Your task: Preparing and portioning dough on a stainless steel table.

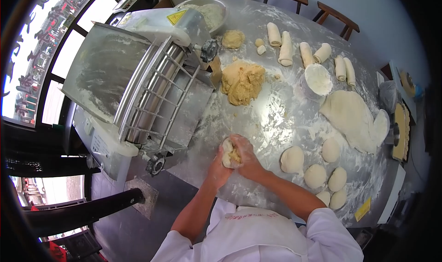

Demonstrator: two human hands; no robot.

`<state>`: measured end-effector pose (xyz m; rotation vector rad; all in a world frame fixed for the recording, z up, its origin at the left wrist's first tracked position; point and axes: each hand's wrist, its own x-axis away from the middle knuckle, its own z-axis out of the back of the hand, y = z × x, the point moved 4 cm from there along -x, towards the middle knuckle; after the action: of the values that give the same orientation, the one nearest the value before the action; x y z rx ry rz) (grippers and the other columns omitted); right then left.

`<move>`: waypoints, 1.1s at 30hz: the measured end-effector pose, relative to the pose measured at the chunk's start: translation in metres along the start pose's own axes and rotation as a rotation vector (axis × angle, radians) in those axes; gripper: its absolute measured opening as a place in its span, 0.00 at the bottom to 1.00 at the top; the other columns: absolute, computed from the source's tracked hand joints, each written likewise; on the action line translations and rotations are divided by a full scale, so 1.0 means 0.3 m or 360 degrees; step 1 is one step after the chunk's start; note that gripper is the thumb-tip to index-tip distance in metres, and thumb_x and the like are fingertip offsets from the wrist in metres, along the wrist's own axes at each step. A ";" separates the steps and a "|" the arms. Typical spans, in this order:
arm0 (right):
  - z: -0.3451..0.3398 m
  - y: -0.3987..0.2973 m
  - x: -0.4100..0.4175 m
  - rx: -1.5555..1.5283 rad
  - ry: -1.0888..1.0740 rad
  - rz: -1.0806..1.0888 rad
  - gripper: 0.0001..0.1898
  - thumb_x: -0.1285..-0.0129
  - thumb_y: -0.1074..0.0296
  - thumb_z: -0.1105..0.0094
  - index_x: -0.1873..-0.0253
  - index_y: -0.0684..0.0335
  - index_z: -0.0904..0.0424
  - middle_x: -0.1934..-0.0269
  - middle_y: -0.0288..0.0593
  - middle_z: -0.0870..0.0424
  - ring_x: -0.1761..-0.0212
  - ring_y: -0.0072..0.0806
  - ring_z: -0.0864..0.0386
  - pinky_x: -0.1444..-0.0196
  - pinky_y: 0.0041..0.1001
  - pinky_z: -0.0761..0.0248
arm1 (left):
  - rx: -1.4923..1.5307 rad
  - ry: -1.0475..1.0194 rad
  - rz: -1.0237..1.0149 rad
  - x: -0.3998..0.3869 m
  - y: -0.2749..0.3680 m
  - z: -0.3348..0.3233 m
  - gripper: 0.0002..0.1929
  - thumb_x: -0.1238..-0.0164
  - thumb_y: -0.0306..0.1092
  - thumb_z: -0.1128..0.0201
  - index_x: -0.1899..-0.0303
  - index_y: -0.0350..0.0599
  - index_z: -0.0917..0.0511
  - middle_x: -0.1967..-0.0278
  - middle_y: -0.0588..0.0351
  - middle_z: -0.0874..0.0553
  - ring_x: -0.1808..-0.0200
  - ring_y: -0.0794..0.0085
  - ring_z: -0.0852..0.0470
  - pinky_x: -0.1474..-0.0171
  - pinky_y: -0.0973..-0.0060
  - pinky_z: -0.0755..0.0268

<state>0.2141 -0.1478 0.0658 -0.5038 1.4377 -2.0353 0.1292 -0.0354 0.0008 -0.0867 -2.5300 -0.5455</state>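
Between my two hands is a piece of white dough [228,155] wrapped partly around a crumbly yellow filling [235,155], which shows at the top. My left hand [221,168] cups it from the left and below. From the right, my right hand [246,156] presses against it with the fingers curled over the far side. Beyond my hands, a large mound of yellow filling [243,82] rests on the floured steel table [255,124]. Several round dough balls [315,176] sit to the right of my right forearm.
A dough sheeter [155,92] with a wire guard occupies the left side. Farther back are a bowl of flour [210,15], a flattened yellow lump [233,39] and several dough rolls [286,49]. At right lie a flour-filled tub [318,79], a dough sheet [348,117] and a yellow scraper [363,209].
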 end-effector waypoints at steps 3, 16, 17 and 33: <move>-0.013 -0.070 0.022 0.0424 0.0065 0.0400 0.44 0.41 0.74 0.31 0.20 0.60 0.40 0.27 0.51 0.34 0.23 0.44 0.35 0.21 0.39 0.42 | -0.0143 0.0018 -0.0061 0.047 -0.023 0.006 0.33 0.17 0.50 0.41 0.21 0.48 0.40 0.25 0.50 0.28 0.24 0.58 0.28 0.24 0.50 0.33; -0.027 0.179 -0.047 0.0951 -0.0294 0.0071 0.30 0.32 0.57 0.31 0.27 0.54 0.26 0.32 0.53 0.28 0.35 0.47 0.21 0.38 0.41 0.21 | 0.0408 -0.0090 -0.0082 0.321 0.001 0.167 0.49 0.38 0.54 0.21 0.21 0.48 0.38 0.24 0.52 0.28 0.23 0.56 0.29 0.23 0.53 0.34; -0.057 0.191 -0.068 0.0987 -0.0352 0.0229 0.32 0.32 0.56 0.31 0.26 0.54 0.27 0.32 0.52 0.28 0.37 0.46 0.20 0.38 0.41 0.21 | 0.0414 -0.0074 -0.0092 0.329 0.002 0.167 0.49 0.38 0.54 0.21 0.21 0.48 0.38 0.24 0.52 0.28 0.23 0.56 0.29 0.23 0.53 0.34; -0.040 0.054 0.167 -0.2429 -0.0303 -0.0868 0.39 0.23 0.59 0.35 0.16 0.55 0.48 0.25 0.45 0.32 0.22 0.35 0.33 0.23 0.40 0.32 | -0.0297 0.0028 -0.0021 0.193 0.015 -0.120 0.40 0.33 0.29 0.25 0.24 0.48 0.38 0.30 0.52 0.25 0.29 0.61 0.23 0.29 0.58 0.24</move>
<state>0.1730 -0.1760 0.0450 -1.7312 2.6926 -0.6957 0.0987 -0.0486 0.0606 -0.1332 -2.4585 -0.7831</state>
